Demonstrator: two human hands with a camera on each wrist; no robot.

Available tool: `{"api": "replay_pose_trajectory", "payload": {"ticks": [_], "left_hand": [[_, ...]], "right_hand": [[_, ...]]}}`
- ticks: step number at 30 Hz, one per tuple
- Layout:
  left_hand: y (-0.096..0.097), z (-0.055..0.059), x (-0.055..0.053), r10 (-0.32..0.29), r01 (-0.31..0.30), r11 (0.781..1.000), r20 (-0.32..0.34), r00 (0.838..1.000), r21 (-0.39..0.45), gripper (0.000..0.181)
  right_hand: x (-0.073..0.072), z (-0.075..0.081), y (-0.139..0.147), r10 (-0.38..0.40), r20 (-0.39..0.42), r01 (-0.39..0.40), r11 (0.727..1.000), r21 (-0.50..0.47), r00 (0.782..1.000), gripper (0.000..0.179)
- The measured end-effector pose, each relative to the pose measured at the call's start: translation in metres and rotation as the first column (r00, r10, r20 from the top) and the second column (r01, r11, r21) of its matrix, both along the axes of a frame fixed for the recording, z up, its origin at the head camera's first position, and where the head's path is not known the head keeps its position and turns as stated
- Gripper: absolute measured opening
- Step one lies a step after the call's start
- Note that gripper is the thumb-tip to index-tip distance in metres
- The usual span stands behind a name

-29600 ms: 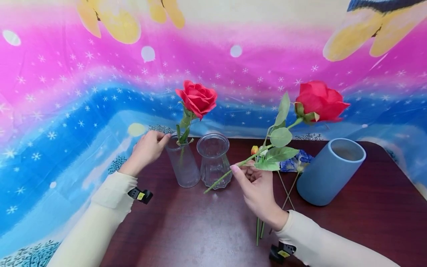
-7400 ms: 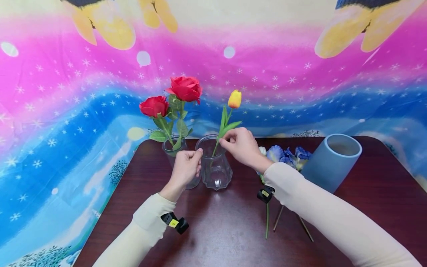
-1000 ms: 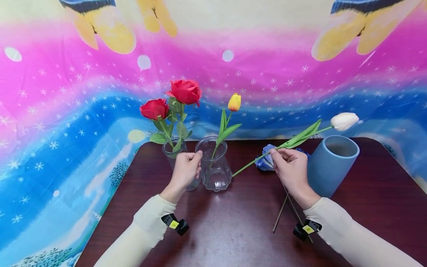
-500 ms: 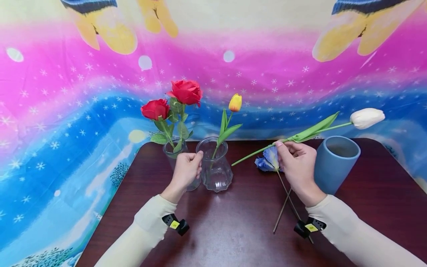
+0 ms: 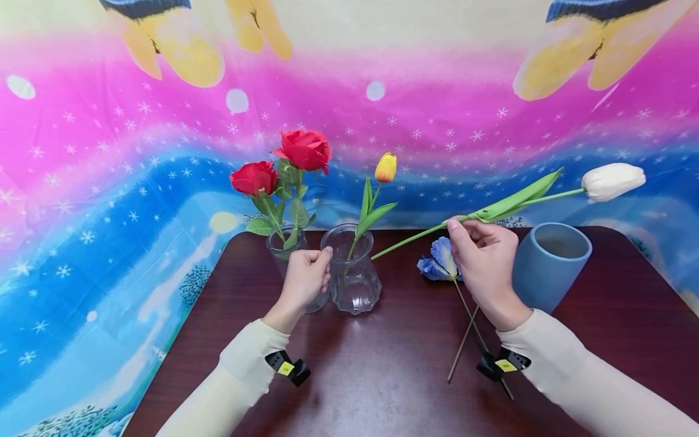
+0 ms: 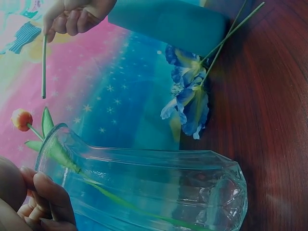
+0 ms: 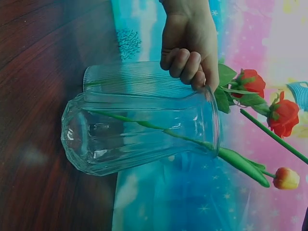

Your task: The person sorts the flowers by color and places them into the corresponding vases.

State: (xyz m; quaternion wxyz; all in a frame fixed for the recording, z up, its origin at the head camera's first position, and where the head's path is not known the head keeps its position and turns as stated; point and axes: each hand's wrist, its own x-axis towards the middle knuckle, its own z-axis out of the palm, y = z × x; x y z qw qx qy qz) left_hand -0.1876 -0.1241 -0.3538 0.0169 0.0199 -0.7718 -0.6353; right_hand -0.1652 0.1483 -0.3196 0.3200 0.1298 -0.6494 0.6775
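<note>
My left hand (image 5: 306, 276) pinches the rim of the flared clear glass vase (image 5: 357, 292), fingers curled in. A yellow-orange tulip (image 5: 386, 168) leans inside that vase, its stem showing through the glass. My right hand (image 5: 485, 270) pinches the green stem of a white tulip (image 5: 613, 182) between thumb and fingers. This tulip is tilted, bloom up to the right, and its stem's lower end is close to the right side of the vase rim. In the left wrist view the bare stem end (image 6: 44, 86) hangs apart from the vase, above its mouth.
Behind my left hand, a cylindrical glass vase (image 5: 277, 250) holds two red roses (image 5: 303, 150). Blue irises (image 5: 439, 261) with crossed brown stems lie on the dark wooden table (image 5: 382, 376). A blue-grey vase (image 5: 546, 273) stands at the right, and a printed cloth (image 5: 164, 121) hangs behind.
Over the last second my right hand has raised the white tulip, its bloom shifting up and right and its stem end rising toward rim height. The left hand stays at the vase rim.
</note>
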Motion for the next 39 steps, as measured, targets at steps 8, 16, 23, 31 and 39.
{"api": "replay_pose_trajectory", "payload": {"ticks": [8,16,23,31,39], "left_hand": [[-0.001,-0.001,-0.001,-0.001,0.001,1.000,-0.001,1.000,-0.001,0.050],[-0.001,-0.002,-0.001,0.000,0.000,1.000,-0.004,1.000,-0.003,0.050],[-0.001,-0.002,-0.001,-0.008,0.008,1.000,-0.012,1.000,-0.003,0.051],[-0.001,-0.003,-0.001,-0.007,0.007,1.000,-0.018,1.000,-0.005,0.051],[0.000,-0.002,-0.001,-0.005,0.005,1.000,-0.008,1.000,0.002,0.051]], "right_hand": [[-0.005,0.004,-0.013,0.006,-0.053,-0.004,1.000,0.024,0.999,0.017],[-0.012,0.005,-0.024,-0.018,-0.031,0.021,0.997,0.080,0.999,0.015],[-0.019,0.000,-0.033,-0.012,-0.004,0.013,0.993,0.121,1.000,0.014],[-0.027,-0.006,-0.046,0.019,0.018,-0.021,0.990,0.138,1.000,0.013],[-0.031,-0.014,-0.056,0.011,0.069,-0.024,0.982,0.189,0.998,0.012]]}}
